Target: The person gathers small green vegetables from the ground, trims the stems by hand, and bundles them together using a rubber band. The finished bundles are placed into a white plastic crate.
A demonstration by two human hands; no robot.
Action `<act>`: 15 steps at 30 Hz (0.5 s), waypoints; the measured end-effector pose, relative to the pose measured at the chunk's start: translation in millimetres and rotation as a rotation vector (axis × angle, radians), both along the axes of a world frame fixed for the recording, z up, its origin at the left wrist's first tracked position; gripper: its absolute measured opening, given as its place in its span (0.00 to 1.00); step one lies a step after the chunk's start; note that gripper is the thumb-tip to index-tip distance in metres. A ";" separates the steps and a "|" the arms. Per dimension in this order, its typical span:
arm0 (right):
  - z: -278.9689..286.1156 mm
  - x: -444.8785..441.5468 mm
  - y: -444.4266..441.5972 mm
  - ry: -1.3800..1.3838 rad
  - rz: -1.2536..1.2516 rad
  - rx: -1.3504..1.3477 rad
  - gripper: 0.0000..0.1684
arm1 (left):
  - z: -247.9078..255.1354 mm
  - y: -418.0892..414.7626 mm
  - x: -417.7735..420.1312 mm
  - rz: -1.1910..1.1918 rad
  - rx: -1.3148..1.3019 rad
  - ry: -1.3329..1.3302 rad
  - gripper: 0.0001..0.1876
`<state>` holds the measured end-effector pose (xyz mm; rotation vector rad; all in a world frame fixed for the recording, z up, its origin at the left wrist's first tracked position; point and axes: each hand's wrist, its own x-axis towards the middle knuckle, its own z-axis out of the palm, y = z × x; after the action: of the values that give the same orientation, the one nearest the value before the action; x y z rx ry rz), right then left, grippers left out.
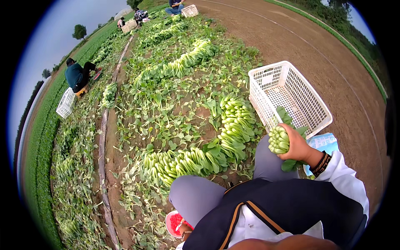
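My right hand grips a bunch of baby bok choy above my right knee. The pale stem ends face left, and green leaves stick out behind the fingers. Down by my left thigh, a pink basin holds a heap of small red strips, perhaps ties. My left hand is at this basin, partly hidden by my leg, and its fingers cannot be made out. In front of my knees, cut bok choy lies in a curved row on the soil, stems side by side.
A white plastic crate stands beyond my right hand, with a blue-and-white printed bag beside it. A long pipe or hose runs along the left. More bok choy rows lie ahead. A person sits at left; several others work farther off.
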<state>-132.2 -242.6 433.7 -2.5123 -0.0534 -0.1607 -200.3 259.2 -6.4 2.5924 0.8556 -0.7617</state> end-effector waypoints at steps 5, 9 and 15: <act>6.7 -3.4 2.7 -0.001 0.011 0.016 0.51 | 4.6 -4.5 7.5 0.012 -0.010 0.002 0.16; -8.8 -14.0 -14.7 -0.004 -0.026 0.016 0.57 | 2.7 -11.1 5.2 0.024 -0.026 0.006 0.16; -17.5 -22.1 -30.8 -0.031 -0.021 0.050 0.59 | 1.7 -18.0 6.9 0.053 -0.047 -0.019 0.16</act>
<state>-154.3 -273.4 416.1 -2.4609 -0.0348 -0.2076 -193.4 241.1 -4.7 2.5219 0.8867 -0.7317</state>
